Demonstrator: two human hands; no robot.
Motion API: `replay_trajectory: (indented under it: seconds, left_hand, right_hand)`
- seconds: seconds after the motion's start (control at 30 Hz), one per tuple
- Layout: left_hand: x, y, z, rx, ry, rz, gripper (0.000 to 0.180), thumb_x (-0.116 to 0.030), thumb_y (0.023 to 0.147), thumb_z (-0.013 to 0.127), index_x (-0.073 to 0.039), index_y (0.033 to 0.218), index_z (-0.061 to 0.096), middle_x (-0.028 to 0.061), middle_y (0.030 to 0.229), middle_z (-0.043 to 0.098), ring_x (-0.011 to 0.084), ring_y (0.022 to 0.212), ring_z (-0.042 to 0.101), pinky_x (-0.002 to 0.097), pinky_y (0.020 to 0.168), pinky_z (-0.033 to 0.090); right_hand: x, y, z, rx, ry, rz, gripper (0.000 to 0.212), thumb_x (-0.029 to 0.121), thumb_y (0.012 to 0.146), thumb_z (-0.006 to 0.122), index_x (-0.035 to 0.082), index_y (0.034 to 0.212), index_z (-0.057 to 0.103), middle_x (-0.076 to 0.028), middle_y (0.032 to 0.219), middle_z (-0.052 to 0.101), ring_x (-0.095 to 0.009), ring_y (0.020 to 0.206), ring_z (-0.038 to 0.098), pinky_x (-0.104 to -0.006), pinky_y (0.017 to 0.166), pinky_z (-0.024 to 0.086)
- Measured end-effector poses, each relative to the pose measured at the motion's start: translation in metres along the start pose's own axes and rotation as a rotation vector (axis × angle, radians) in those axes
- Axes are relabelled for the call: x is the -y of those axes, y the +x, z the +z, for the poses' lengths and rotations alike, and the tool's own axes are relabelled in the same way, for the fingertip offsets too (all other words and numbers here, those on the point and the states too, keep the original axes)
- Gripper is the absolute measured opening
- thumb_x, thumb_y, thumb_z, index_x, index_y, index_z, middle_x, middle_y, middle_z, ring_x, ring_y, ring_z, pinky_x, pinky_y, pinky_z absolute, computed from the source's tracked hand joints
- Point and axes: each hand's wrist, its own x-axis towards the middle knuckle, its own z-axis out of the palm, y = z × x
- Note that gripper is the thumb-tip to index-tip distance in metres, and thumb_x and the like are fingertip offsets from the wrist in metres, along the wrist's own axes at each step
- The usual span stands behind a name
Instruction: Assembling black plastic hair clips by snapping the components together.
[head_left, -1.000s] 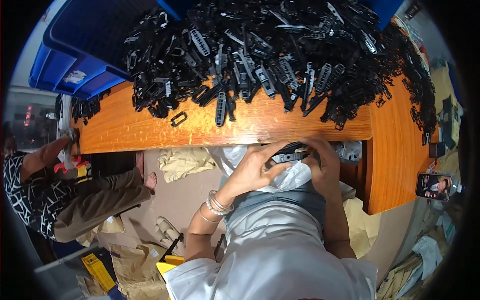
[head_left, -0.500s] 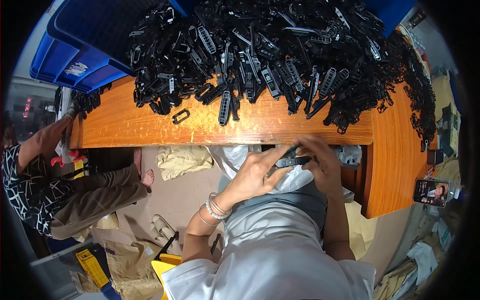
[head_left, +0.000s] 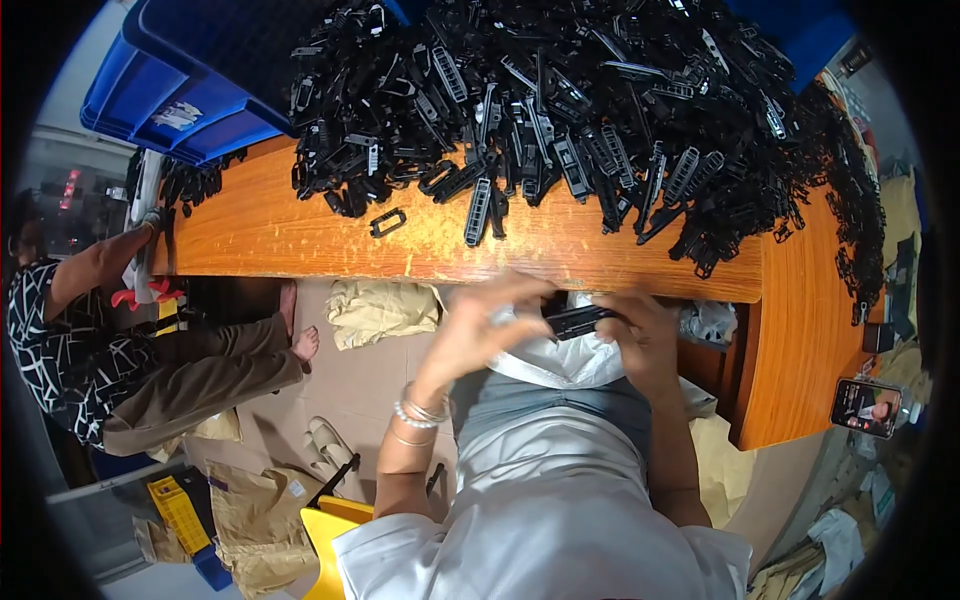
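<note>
Assembly seems under way: right hand (head_left: pixel 640 335) pinches a black plastic clip (head_left: pixel 578 320) in its grip; left hand (head_left: pixel 485 325), fingers spread and empty, must close precisely on it.

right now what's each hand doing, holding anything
Left hand: open, fingers spread, blurred, at the black plastic part.
Right hand: closed on the black plastic part.
</note>
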Motion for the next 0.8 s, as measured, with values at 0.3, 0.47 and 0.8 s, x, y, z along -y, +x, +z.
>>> replay_trajectory:
  seconds: [0.3, 0.47, 0.8]
  left_hand:
    - [0.056, -0.010, -0.087, -0.640, 0.905, -0.188, 0.012, 0.000, 0.074, 0.058, 0.002, 0.086, 0.060, 0.0162, 0.079, 0.054, 0.0319, 0.073, 0.055, 0.0358, 0.067, 0.043]
    - [0.040, -0.002, -0.054, -0.672, 0.801, 0.039, 0.009, -0.001, 0.078, 0.055, 0.003, 0.086, 0.057, 0.0162, 0.090, 0.058, 0.0288, 0.083, 0.058, 0.0345, 0.076, 0.043]
    - [-0.007, 0.025, 0.046, -0.197, 0.199, 0.090, 0.030, 0.002, 0.072, 0.060, 0.000, 0.101, 0.055, 0.0114, 0.094, 0.059, 0.0191, 0.083, 0.059, 0.0271, 0.073, 0.047]
  right_hand:
    - [-0.014, -0.011, -0.006, -0.169, -0.216, -0.101, 0.010, -0.005, 0.076, 0.053, -0.002, 0.084, 0.058, -0.008, 0.079, 0.057, -0.012, 0.061, 0.049, -0.0217, 0.054, 0.038]
    - [-0.024, 0.000, -0.048, -0.799, -0.542, -0.146, 0.007, 0.002, 0.079, 0.058, -0.001, 0.084, 0.055, -0.005, 0.075, 0.052, -0.010, 0.065, 0.049, -0.0216, 0.056, 0.037]
    - [-0.018, 0.027, -0.081, -0.789, -0.748, -0.108, 0.019, 0.005, 0.076, 0.064, -0.002, 0.093, 0.058, -0.005, 0.073, 0.048, -0.011, 0.054, 0.040, -0.0211, 0.052, 0.035]
